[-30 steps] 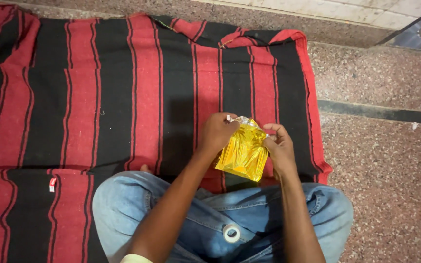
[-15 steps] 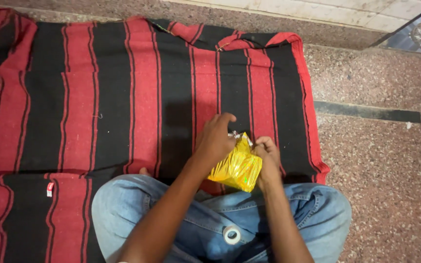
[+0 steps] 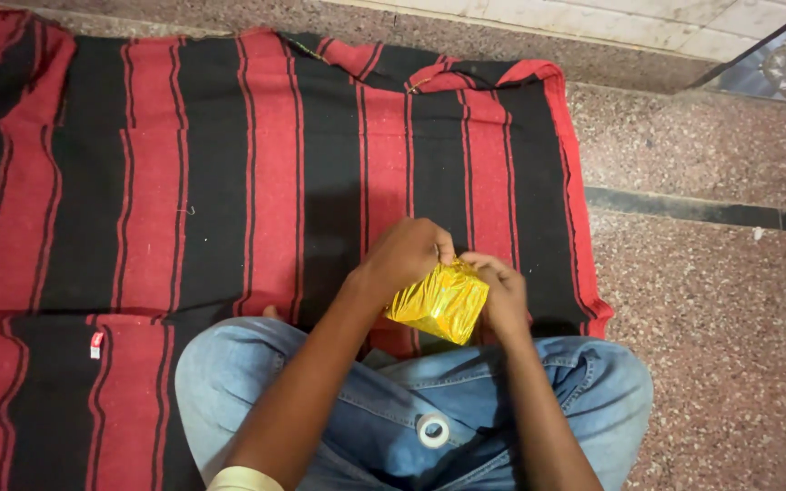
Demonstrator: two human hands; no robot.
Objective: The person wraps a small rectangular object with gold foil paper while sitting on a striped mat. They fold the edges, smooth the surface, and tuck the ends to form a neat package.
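Both hands close their grip on 1 gold-wrapped box: left hand at its 10 o'clock, right hand at 3 o'clock. A tape roll rests on the jeans at 6 o'clock, over a striped blanket.

package between hands, above lap | tape roll on lap

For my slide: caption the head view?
Both hands, left hand and right hand, grip a gold-wrapped box above a striped blanket.

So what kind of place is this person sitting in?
Probably a floor indoors, in a home or a hallway. The person sits cross-legged on a red and black striped blanket spread over speckled stone flooring, with pale wall tiles along the far edge. Both hands hold a gold-wrapped box.
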